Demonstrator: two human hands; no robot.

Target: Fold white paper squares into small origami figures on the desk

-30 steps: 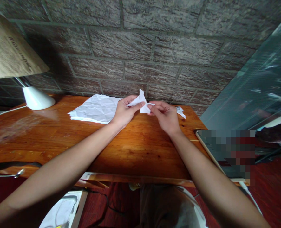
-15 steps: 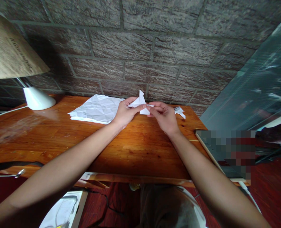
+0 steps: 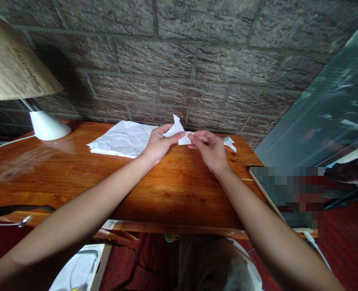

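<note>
Pinching a small, folded white paper shape point(image 3: 184, 140) between thumbs and fingers, the left hand point(image 3: 158, 146) and right hand point(image 3: 211, 149) are both closed on it over the far side of the glossy brown wooden bench point(image 3: 173, 194). Creased white paper sheets point(image 3: 121, 139) lie stacked beside the left hand; a folded white paper piece point(image 3: 230, 144) lies beside the right.

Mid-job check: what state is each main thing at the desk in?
Left hand: gripping the folded paper.
Right hand: pinching the paper's right end.
Folded paper: held between both hands, one point sticking up.
White sheets: stacked, creased.
Small paper piece: folded, partly hidden.
Lamp: upright; lit or not, unclear.
Tablet-like device: screen pixelated.
</note>
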